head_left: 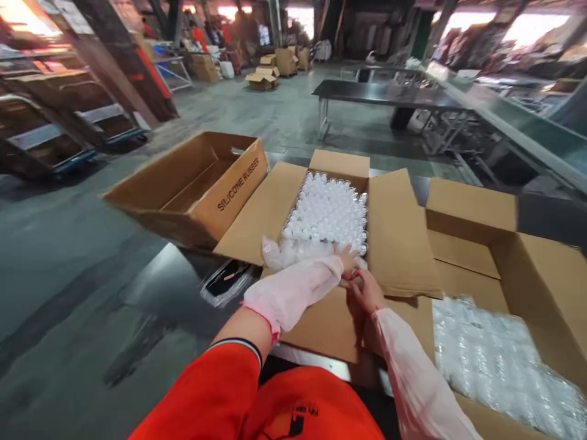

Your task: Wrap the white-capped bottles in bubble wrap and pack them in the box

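Observation:
An open cardboard box (339, 160) in front of me holds closely packed clear and white round-topped pieces (328, 205), which look like small bottles. Crumpled clear plastic bag (293, 252) is bunched along the box's near edge. My left hand (346, 260) is at the near right corner of the pieces, its fingers bent onto the plastic. Just below and right of it, my right hand (368, 292) has its fingers curled at the same near edge, close to the left fingertips. The two hands almost touch, and the fingertips are partly hidden.
To the left stands an open carton marked SILICONE RUBBER (241, 186). Another open box (472, 208) on the right contains plastic-wrapped rows of clear pieces (486, 348). A black item in clear wrap (229, 281) lies on the metal table (160, 284). Trolleys (105, 116) stand beyond.

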`<state>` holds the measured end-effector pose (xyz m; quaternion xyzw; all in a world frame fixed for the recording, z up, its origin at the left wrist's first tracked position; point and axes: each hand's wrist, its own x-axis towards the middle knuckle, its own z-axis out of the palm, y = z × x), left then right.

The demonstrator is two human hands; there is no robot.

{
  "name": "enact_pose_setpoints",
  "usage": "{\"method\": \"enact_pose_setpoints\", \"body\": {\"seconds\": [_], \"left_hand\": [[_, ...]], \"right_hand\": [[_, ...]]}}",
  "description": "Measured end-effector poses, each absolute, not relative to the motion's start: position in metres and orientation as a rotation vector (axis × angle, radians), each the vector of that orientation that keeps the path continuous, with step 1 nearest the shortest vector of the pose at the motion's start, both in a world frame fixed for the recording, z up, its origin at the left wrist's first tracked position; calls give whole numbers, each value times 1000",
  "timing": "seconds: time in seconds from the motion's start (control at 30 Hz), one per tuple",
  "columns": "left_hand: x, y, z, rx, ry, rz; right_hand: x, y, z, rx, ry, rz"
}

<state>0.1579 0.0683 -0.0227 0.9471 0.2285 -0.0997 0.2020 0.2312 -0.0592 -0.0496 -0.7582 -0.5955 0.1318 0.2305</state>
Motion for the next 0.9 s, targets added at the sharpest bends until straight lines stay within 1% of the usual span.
{"method": "enact_pose_setpoints", "body": {"seconds": [0.1,0.17,0.27,0.43,0.57,0.67,0.8,0.9], "left_hand": [[123,80,-8,2691,776,-138],[98,81,-6,2674,972,-57],[66,74,-15,2575,1238,-86],[40,63,-43,2424,1259,-273],[46,64,-40,2380,1283,-317],[56,61,-18,2409,1352,-240],[74,51,16,2540,1349,98],[91,51,21,2526,1328,229]], "right_hand": [[232,-41,-67,-2129,-1632,403],[227,-38,-75,-2132,-1613,396],[219,-42,-75,-2092,-1552,351],[221,-57,-52,-1958,-1319,190],[242,-57,-26,-1868,-1040,155],[261,-46,-11,-1792,-862,221],[273,-30,1,-1662,-800,478],[273,-29,8,-1591,-792,624]]}}
